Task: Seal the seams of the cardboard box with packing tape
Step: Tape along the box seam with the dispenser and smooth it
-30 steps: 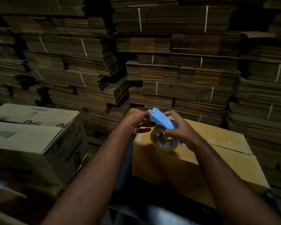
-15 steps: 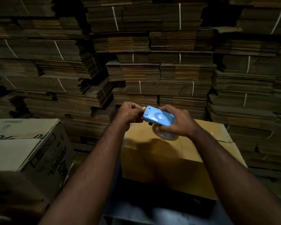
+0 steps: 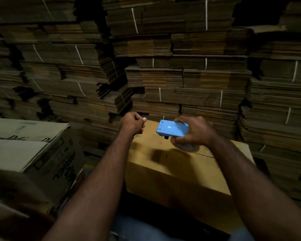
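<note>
A yellow-brown cardboard box (image 3: 172, 171) stands in front of me, its top flaps closed with a seam running to the right. My right hand (image 3: 193, 133) grips a blue tape dispenser (image 3: 170, 128) with a clear tape roll (image 3: 186, 147) under it, held just above the box's top near the far edge. My left hand (image 3: 133, 123) is closed with pinched fingers at the box's far left corner, a short way left of the dispenser. Whether a tape end is between those fingers cannot be seen.
A printed cardboard box (image 3: 30, 146) stands to the left, close to my left forearm. Tied bundles of flattened cardboard (image 3: 163, 75) are stacked high behind and to the right of the box. The room is dim.
My left hand has moved left, away from the dispenser's front end. The dispenser has tilted flatter and shifted slightly right over the box top. The view has swung.
</note>
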A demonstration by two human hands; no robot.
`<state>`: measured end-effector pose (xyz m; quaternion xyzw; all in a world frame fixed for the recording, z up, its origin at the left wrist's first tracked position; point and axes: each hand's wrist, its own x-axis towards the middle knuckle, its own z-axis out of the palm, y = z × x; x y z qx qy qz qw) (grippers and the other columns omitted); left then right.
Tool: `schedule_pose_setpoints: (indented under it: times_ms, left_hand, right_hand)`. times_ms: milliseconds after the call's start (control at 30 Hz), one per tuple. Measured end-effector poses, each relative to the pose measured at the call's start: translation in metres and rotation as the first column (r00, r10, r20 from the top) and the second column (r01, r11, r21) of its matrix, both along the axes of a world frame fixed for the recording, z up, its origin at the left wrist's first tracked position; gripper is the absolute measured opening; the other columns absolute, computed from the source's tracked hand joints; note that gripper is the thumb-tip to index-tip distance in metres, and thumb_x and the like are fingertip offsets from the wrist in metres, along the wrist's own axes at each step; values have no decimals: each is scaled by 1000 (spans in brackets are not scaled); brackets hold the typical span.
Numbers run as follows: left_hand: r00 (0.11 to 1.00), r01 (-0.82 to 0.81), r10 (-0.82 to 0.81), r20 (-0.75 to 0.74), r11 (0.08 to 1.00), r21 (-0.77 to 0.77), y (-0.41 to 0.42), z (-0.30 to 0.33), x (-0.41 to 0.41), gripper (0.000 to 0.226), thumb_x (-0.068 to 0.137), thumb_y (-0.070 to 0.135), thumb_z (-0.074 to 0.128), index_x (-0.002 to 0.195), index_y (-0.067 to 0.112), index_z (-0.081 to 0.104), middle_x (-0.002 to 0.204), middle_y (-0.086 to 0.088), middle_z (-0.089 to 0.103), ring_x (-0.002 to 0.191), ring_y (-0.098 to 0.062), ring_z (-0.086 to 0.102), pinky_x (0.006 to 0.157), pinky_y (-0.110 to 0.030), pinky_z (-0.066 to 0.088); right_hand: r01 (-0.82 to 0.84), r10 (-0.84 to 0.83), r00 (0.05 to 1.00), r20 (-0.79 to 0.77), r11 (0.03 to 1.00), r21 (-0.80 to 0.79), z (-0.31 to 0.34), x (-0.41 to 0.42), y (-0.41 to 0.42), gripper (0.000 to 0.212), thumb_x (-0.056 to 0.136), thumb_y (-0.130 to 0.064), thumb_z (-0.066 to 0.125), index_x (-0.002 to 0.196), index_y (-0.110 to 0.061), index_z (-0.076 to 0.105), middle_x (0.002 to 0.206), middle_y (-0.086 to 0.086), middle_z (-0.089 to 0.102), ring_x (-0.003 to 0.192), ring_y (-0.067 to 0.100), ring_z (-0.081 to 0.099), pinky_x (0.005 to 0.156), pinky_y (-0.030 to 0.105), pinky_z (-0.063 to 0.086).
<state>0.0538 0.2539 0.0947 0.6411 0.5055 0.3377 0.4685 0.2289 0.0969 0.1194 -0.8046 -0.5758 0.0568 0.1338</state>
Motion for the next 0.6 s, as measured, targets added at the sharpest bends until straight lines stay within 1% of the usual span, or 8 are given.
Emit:
schedule_pose_setpoints:
  times_ms: [67,167,267,300,367,433,500,600]
  left_hand:
    - [998,-44,45,-40,999,27,7,-6,-3,12,93,16,67,84,11,62,87,-10,69,77,-20,68,65,-36,62]
    - [993,-80,83,-79,996,40,20,-18,-10,21,91,14,69,74,15,59,83,-11,70,79,-24,70,64,-39,63]
    - [991,-86,87,-98,996,16,39,-34,-17,27,89,13,72,67,16,57,73,-9,69,69,-24,70,67,-44,63]
    - [990,-87,89,-108,996,16,45,-39,-19,28,88,14,73,66,16,56,69,-7,68,64,-21,67,67,-42,63]
    - [988,-86,88,-127,996,22,56,-45,-22,28,88,17,74,65,16,57,67,-3,67,58,-13,63,61,-34,60]
    - [988,-83,85,-131,996,23,67,-51,-25,25,88,19,74,68,16,59,69,0,67,59,-8,61,60,-29,56]
    - [986,-60,62,-153,998,14,79,-57,-26,26,88,21,74,67,17,59,65,4,65,59,-6,59,65,-28,55]
    - [986,-19,13,-165,999,-33,89,-66,-28,26,89,21,73,67,17,58,64,6,64,64,-9,59,56,-24,44]
  right_hand:
    - [-21,21,1000,7,1000,-15,-5,-4,10,83,61,-71,74,134,-40,49,128,-7,58,113,18,50,89,47,51]
    - [-55,58,998,33,996,-75,-11,-12,30,88,59,-76,72,136,-38,49,130,-7,59,116,18,50,91,47,50]
    - [-68,82,992,93,988,-141,-10,-20,52,89,61,-78,69,137,-37,50,130,-4,59,116,20,52,91,44,50]
    - [-70,89,989,118,985,-155,-9,-22,59,88,62,-79,68,137,-36,50,130,-4,59,116,20,53,89,42,49]
    - [-81,112,981,157,979,-188,-5,-28,74,87,64,-78,68,138,-35,50,131,-4,59,117,21,53,87,39,48]
    - [-82,124,976,176,970,-227,-2,-33,89,87,65,-78,68,139,-35,49,133,-3,57,119,21,51,89,41,49]
    - [-71,123,973,195,964,-255,-1,-38,101,86,64,-78,68,137,-36,50,132,-4,58,119,21,51,89,42,49]
    - [-53,126,965,230,952,-300,-1,-44,114,86,60,-80,68,133,-37,53,125,-5,61,112,18,55,85,40,50]
